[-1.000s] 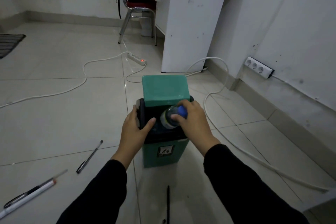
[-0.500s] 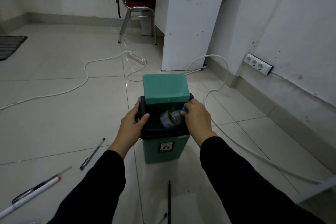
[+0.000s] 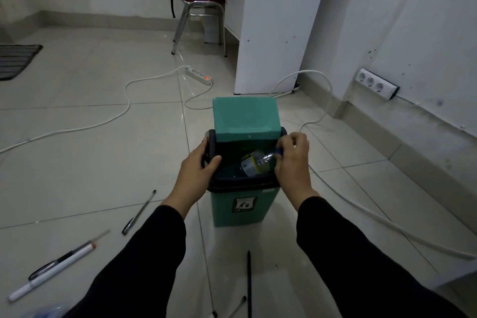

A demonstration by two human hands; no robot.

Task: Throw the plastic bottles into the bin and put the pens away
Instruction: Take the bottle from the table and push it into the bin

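A green bin (image 3: 240, 210) with a dark rim stands on the tiled floor, its green lid (image 3: 245, 117) tipped back. My left hand (image 3: 196, 170) grips the bin's left rim. My right hand (image 3: 293, 160) holds the blue cap end of a clear plastic bottle (image 3: 254, 164), which slants down inside the bin's opening. Pens lie on the floor: a dark one (image 3: 139, 212) left of the bin, a white marker (image 3: 51, 272) with a black pen (image 3: 50, 264) beside it at lower left, and a black pen (image 3: 249, 283) in front of the bin.
White cables (image 3: 124, 108) snake over the floor to a power strip (image 3: 198, 76). A white desk panel (image 3: 273, 28) and a metal chair (image 3: 198, 15) stand behind the bin. A wall socket strip (image 3: 376, 83) is at right. Another thin pen (image 3: 236, 306) lies at the bottom edge.
The bottle has sunk lower into the bin, with my right hand moving to the right rim and holding only its cap end. My left hand stays on the left rim.
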